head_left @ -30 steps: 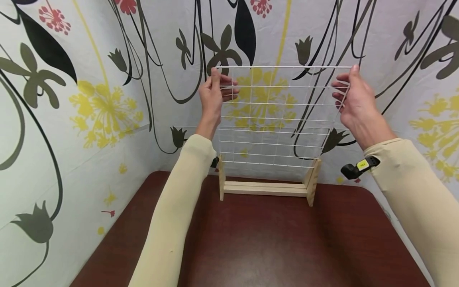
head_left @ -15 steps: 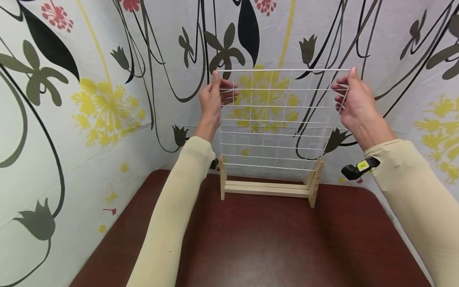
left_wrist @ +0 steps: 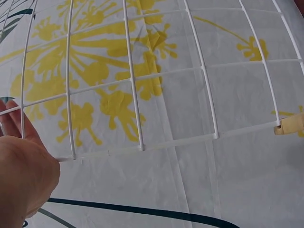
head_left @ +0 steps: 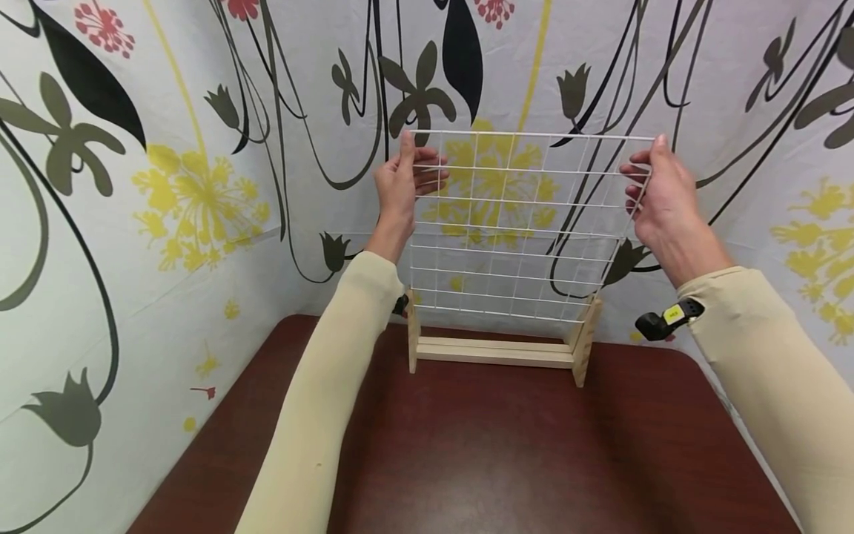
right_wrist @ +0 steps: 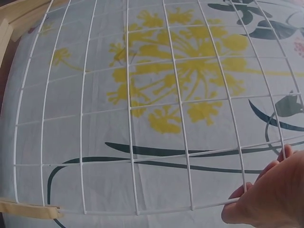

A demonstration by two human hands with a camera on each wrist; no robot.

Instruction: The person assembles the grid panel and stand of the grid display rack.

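Observation:
A white wire grid panel [head_left: 514, 201] stands nearly upright in the head view, its lower edge between the two uprights of a pale wooden stand [head_left: 494, 351]. My left hand [head_left: 398, 182] grips the panel's upper left side, thumb at the top corner and fingers behind the wires. At the upper right corner, my right hand [head_left: 669, 196] holds the side wire, its thumb along the near side. The left wrist view shows a wooden upright [left_wrist: 290, 124] meeting the panel's lower corner. Another upright [right_wrist: 28, 209] lies along the side wire in the right wrist view.
The stand rests near the back of a dark reddish-brown table [head_left: 507, 452]. Close behind it hangs a white cloth [head_left: 220, 311] with flower and leaf patterns, which also runs along the left side. A black wrist camera [head_left: 667, 319] sits at my right cuff.
The panel's top edge has come down a little, more at the right end, and shifted slightly to the right. Both hands have moved with it. The stand stays in place.

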